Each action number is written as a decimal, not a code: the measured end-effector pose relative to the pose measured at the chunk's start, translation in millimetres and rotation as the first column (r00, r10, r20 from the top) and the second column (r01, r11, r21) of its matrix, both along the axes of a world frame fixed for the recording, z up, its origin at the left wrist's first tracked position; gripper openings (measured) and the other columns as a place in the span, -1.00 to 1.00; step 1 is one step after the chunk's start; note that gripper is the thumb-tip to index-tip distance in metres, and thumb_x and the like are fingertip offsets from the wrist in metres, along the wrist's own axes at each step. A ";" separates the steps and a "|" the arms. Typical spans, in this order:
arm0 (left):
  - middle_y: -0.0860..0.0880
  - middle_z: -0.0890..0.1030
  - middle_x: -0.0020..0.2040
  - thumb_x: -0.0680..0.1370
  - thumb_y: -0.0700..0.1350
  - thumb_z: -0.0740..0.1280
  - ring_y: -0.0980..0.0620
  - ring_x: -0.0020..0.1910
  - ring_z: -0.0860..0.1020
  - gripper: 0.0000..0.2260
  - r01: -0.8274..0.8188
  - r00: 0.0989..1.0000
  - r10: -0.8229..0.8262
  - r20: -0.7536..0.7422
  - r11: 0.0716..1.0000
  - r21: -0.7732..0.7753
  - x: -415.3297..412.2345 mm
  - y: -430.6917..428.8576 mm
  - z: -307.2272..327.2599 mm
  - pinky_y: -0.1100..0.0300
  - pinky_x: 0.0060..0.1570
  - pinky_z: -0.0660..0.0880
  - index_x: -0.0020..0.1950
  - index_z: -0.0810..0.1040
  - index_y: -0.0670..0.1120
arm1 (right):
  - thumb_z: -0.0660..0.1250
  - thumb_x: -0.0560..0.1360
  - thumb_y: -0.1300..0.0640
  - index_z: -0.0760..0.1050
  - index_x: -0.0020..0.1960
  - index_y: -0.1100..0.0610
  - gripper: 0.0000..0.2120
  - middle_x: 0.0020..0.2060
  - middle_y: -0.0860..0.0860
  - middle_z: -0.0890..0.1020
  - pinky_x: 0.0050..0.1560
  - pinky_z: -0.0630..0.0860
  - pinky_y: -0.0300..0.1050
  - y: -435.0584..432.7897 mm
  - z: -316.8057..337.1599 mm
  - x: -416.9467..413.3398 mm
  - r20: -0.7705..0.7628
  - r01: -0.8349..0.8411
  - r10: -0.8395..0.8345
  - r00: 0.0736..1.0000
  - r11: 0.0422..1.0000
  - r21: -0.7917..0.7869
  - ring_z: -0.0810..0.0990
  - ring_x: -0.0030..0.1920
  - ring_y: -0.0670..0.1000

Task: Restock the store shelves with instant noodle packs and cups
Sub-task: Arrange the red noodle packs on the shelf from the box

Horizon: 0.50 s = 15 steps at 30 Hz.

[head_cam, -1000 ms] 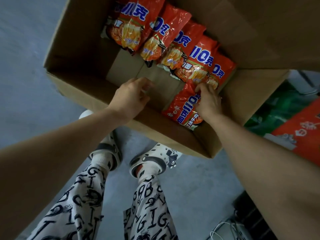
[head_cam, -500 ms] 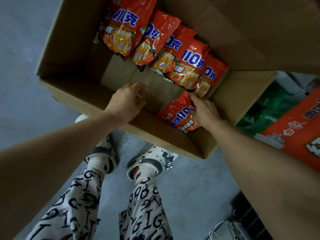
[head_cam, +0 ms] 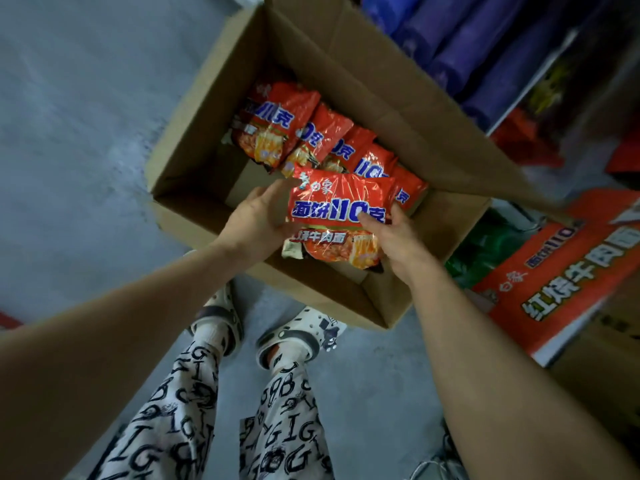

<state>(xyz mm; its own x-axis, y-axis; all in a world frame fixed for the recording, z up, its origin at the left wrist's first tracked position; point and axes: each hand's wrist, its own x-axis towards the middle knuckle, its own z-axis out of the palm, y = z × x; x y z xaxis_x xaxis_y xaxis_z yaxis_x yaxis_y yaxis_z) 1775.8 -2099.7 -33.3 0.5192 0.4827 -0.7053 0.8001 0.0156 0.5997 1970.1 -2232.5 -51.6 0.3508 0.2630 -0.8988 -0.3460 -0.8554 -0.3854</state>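
Note:
An open cardboard box (head_cam: 194, 150) stands on the grey floor in front of my feet. Several red instant noodle packs (head_cam: 277, 129) lean in a row along its far side. One red noodle pack (head_cam: 339, 209) is lifted above the box's near part, face up. My left hand (head_cam: 256, 223) grips its left edge, fingers under it. My right hand (head_cam: 394, 240) holds its right lower edge, thumb on the front.
A red printed noodle carton (head_cam: 561, 271) lies at the right, with green packs (head_cam: 485, 247) beside it. Purple packs (head_cam: 467, 46) fill a shelf at the upper right. The box's raised flap (head_cam: 398, 81) stands between box and shelf. White cables (head_cam: 433, 465) lie at bottom.
My right hand has pulled one pack up from the box floor. My left hand has left the box floor and taken the pack's left edge. The view has tilted back.

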 end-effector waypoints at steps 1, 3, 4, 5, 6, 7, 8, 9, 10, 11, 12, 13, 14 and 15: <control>-0.10 0.36 0.39 0.55 0.00 0.40 -0.10 0.33 0.42 -0.38 0.000 1.000 0.000 0.000 1.000 -0.010 -0.9 5.8 8.2 0.02 0.22 0.44 0.53 0.19 0.16 | 0.43 0.53 0.07 0.34 0.44 -0.04 -0.47 0.21 0.00 0.61 0.18 0.57 0.13 6.3 8.9 -3.6 -0.050 0.037 -0.036 0.998 0.999 0.020 0.63 0.15 0.03; -0.08 0.26 0.46 0.56 0.02 0.38 -0.09 0.36 0.39 -0.36 -0.032 0.999 0.033 0.027 0.998 -0.046 -3.8 17.9 23.3 0.06 0.19 0.46 0.54 0.12 0.25 | 0.44 0.52 0.10 0.38 0.40 -0.03 -0.51 0.16 -0.01 0.65 0.21 0.55 0.12 18.4 24.3 -9.6 -0.152 0.095 -0.084 0.985 0.993 0.071 0.65 0.14 0.02; -0.05 0.23 0.48 0.56 0.03 0.38 -0.07 0.34 0.39 -0.36 -0.066 0.996 0.070 0.048 0.994 -0.083 -5.5 23.0 29.2 0.08 0.17 0.50 0.53 0.11 0.30 | 0.43 0.52 0.13 0.42 0.35 -0.03 -0.56 0.13 -0.01 0.67 0.18 0.57 0.08 23.4 30.9 -12.8 -0.196 0.124 -0.103 0.975 0.988 0.094 0.66 0.12 0.01; -0.02 0.22 0.47 0.56 0.03 0.38 -0.04 0.32 0.40 -0.36 -0.105 0.991 0.115 0.074 0.986 -0.128 -7.3 28.8 36.3 0.10 0.12 0.53 0.51 0.11 0.34 | 0.42 0.53 0.15 0.45 0.29 -0.04 -0.64 0.09 -0.02 0.69 0.13 0.58 0.03 30.3 40.1 -15.8 -0.236 0.147 -0.117 0.965 0.983 0.111 0.67 0.09 0.00; 0.00 0.23 0.46 0.55 0.03 0.38 0.00 0.29 0.41 -0.37 -0.140 0.982 0.159 0.102 0.975 -0.173 -9.3 33.2 42.0 0.13 0.07 0.55 0.49 0.13 0.36 | 0.41 0.53 0.17 0.47 0.23 -0.06 -0.69 0.07 -0.02 0.69 0.11 0.58 0.01 35.0 45.7 -18.8 -0.270 0.165 -0.127 0.954 0.979 0.123 0.67 0.08 0.00; 0.01 0.25 0.44 0.55 0.02 0.39 0.02 0.28 0.43 -0.38 -0.167 0.972 0.197 0.129 0.963 -0.210 -11.4 37.7 47.6 0.12 0.06 0.57 0.48 0.15 0.38 | 0.41 0.53 0.17 0.48 0.19 -0.07 -0.71 0.06 -0.02 0.70 0.13 0.57 0.03 39.8 50.4 -21.2 -0.294 0.185 -0.140 0.945 0.974 0.129 0.67 0.10 0.01; 0.02 0.29 0.42 0.53 0.02 0.40 0.02 0.27 0.46 -0.39 -0.188 0.961 0.228 0.155 0.953 -0.237 -14.2 41.9 51.3 0.07 0.08 0.59 0.46 0.19 0.39 | 0.41 0.53 0.16 0.49 0.19 -0.08 -0.72 0.06 -0.02 0.70 0.18 0.56 0.06 43.4 52.8 -23.2 -0.306 0.187 -0.139 0.942 0.973 0.135 0.66 0.12 0.03; 0.02 0.33 0.40 0.51 0.02 0.42 0.02 0.27 0.49 -0.39 -0.207 0.950 0.258 0.177 0.942 -0.265 -17.1 46.0 54.6 0.01 0.11 0.60 0.44 0.23 0.39 | 0.42 0.52 0.14 0.49 0.19 -0.09 -0.71 0.06 -0.02 0.71 0.22 0.54 0.09 47.0 55.9 -25.2 -0.310 0.179 -0.130 0.942 0.975 0.135 0.66 0.14 0.03; 0.03 0.38 0.39 0.50 0.00 0.44 0.02 0.25 0.52 -0.39 -0.229 0.937 0.292 0.193 0.928 -0.294 -20.3 49.2 56.8 -0.02 0.11 0.60 0.43 0.26 0.37 | 0.43 0.51 0.12 0.49 0.20 -0.09 -0.70 0.06 -0.04 0.71 0.23 0.54 0.10 50.1 56.9 -27.6 -0.310 0.160 -0.110 0.944 0.977 0.139 0.66 0.14 0.03; 0.04 0.42 0.37 0.48 -0.03 0.46 0.03 0.23 0.54 -0.39 -0.255 0.923 0.329 0.201 0.911 -0.324 -23.8 52.0 58.2 -0.03 0.11 0.61 0.43 0.29 0.34 | 0.44 0.51 0.10 0.49 0.21 -0.10 -0.69 0.06 -0.05 0.71 0.23 0.54 0.10 53.3 57.5 -30.4 -0.299 0.137 -0.088 0.950 0.979 0.148 0.66 0.13 0.02; 0.06 0.44 0.36 0.48 -0.07 0.47 0.04 0.22 0.55 -0.38 -0.283 0.908 0.367 0.203 0.893 -0.350 -27.1 53.7 58.1 -0.02 0.10 0.61 0.43 0.31 0.31 | 0.44 0.51 0.08 0.48 0.23 -0.11 -0.67 0.07 -0.05 0.71 0.21 0.55 0.08 55.4 56.2 -32.8 -0.281 0.106 -0.058 0.958 0.982 0.159 0.67 0.13 0.00; 0.07 0.46 0.34 0.48 -0.10 0.47 0.05 0.21 0.56 -0.38 -0.313 0.893 0.403 0.201 0.876 -0.367 -30.8 54.8 57.1 -0.01 0.09 0.61 0.44 0.32 0.29 | 0.45 0.50 0.06 0.48 0.24 -0.12 -0.65 0.09 -0.05 0.70 0.20 0.56 0.07 58.7 55.0 -35.9 -0.256 0.078 -0.034 0.966 0.984 0.163 0.67 0.12 -0.01; 0.07 0.46 0.34 0.48 -0.13 0.46 0.06 0.20 0.57 -0.38 -0.339 0.879 0.433 0.200 0.862 -0.377 -35.0 55.4 55.1 0.00 0.09 0.62 0.44 0.32 0.27 | 0.45 0.50 0.02 0.46 0.24 -0.15 -0.65 0.11 -0.05 0.68 0.19 0.57 0.06 62.1 51.4 -38.6 -0.227 0.058 -0.020 0.974 0.986 0.159 0.67 0.12 -0.01; 0.07 0.46 0.33 0.48 -0.16 0.46 0.05 0.21 0.56 -0.38 -0.356 0.870 0.451 0.201 0.855 -0.378 -39.2 55.3 52.8 0.01 0.08 0.62 0.44 0.33 0.26 | 0.45 0.50 -0.04 0.45 0.23 -0.18 -0.65 0.14 -0.04 0.67 0.19 0.56 0.07 66.4 49.3 -40.7 -0.197 0.057 -0.027 0.980 0.988 0.146 0.66 0.13 0.00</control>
<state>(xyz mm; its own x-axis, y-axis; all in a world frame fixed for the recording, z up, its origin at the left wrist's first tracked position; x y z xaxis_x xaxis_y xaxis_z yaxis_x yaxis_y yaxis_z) 1736.6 -2044.4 19.5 0.5208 0.4654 -0.7156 0.4850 0.5286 0.6967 1929.4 -2166.1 -2.3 0.1878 0.3891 -0.9018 -0.4611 -0.7758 -0.4308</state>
